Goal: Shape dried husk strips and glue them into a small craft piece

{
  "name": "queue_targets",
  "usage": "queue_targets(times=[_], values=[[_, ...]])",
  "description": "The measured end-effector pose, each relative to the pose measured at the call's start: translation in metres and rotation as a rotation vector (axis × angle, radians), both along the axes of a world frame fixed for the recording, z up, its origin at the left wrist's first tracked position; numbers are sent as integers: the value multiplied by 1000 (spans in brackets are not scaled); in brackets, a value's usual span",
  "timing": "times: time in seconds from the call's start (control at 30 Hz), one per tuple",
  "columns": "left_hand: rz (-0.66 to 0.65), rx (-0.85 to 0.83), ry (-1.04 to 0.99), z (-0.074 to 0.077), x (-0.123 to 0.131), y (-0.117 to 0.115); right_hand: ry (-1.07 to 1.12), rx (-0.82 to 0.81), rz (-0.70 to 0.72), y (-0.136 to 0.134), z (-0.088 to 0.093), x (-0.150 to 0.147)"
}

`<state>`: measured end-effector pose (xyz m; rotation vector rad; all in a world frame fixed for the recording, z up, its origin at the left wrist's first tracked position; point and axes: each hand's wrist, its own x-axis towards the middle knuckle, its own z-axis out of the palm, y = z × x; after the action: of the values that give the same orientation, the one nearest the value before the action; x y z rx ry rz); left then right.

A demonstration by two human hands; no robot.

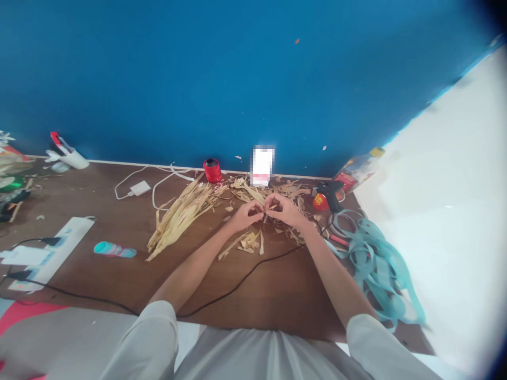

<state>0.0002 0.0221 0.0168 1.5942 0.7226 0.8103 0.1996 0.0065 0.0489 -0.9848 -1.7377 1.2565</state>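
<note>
My left hand [247, 215] and my right hand [285, 209] meet fingertip to fingertip above the brown table [222, 290]. Both are closed in a pinch, and whatever lies between the fingers is too small to make out. Torn dry husk pieces [249, 241] lie just below the hands, with more shredded husk [246, 193] behind them. To the left rests a bundle of long, pale dried corn husks [180, 221]. A black glue gun [332, 194] stands right of my right hand, its dark cord [253, 268] crossing the table under my forearms.
A tangle of teal ribbon [380, 258] covers the right side. Along the blue wall stand a red round container [213, 170] and a blurred-out bright device [263, 165]. Leftward are a white charger [140, 188], a teal tube [114, 250] and a power strip [67, 248].
</note>
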Motion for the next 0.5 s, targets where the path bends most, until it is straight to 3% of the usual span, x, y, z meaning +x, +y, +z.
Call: queue_targets(times=[0.5], values=[[78, 125, 63, -3, 0, 1, -36, 20, -31, 1, 0, 1]])
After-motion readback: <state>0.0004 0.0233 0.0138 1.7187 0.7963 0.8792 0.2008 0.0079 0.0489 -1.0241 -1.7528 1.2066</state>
